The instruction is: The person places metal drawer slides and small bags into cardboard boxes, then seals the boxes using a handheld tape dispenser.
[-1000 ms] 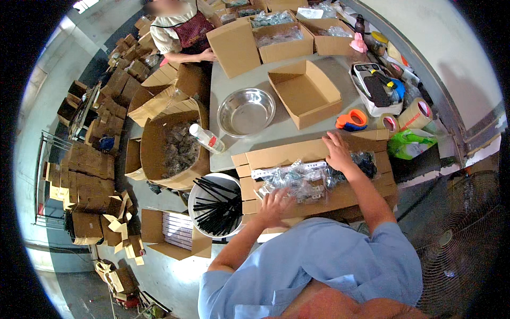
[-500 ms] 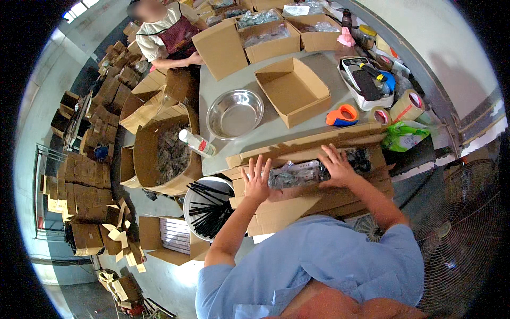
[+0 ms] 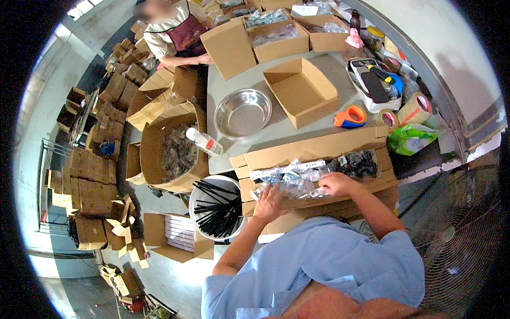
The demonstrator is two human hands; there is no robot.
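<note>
An open long cardboard box [image 3: 313, 150] lies close in front of me, its far flap standing up. Inside it are clear plastic bags [image 3: 297, 179] of small parts, a white perforated strip [image 3: 287, 169] and, to the right, bagged black parts [image 3: 353, 164]. My left hand [image 3: 270, 204] rests with fingers spread at the box's near left edge, its fingertips on the bags. Over the middle of the contents, my right hand [image 3: 340, 185] is closed, its fingers curled at the plastic of one bag. What lies under the fingers is partly hidden.
Beyond stand a steel bowl [image 3: 243, 114], an open carton [image 3: 303, 93], an orange-and-blue tape dispenser [image 3: 350, 117] and tape rolls [image 3: 414, 109]. At left are a clear bottle [image 3: 204, 142] and a bucket of black rods [image 3: 217, 207]. A fan [image 3: 449, 234] stands right; a co-worker [image 3: 178, 32] far left.
The box is now spread wider, showing more bags and the white strip. My left hand has lowered to the near edge. My right hand has gone from spread to closed.
</note>
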